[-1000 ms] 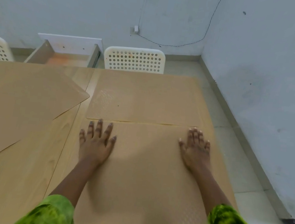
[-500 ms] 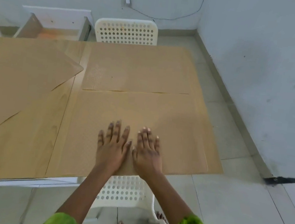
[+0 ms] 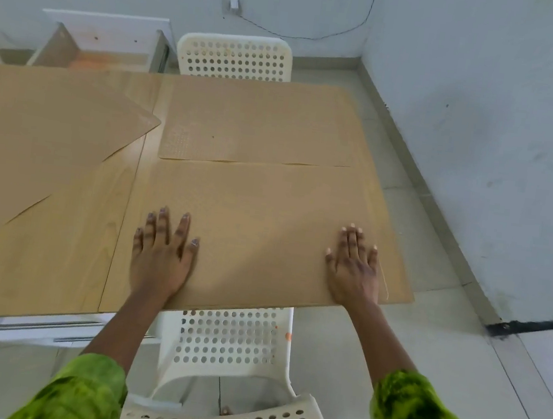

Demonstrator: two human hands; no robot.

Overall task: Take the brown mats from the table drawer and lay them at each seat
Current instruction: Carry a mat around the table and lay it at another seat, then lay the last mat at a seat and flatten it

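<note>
Brown mat stack (image 3: 35, 133) lies skewed on the left of the wooden table (image 3: 66, 254). Left hand (image 3: 161, 254) presses flat, fingers spread, gripping nothing, on the near mat (image 3: 259, 228). Far mat (image 3: 260, 125) lies just beyond, by the far white chair (image 3: 234, 56). Right hand (image 3: 354, 270) rests flat near the mat's right edge, also open-palmed.
</note>
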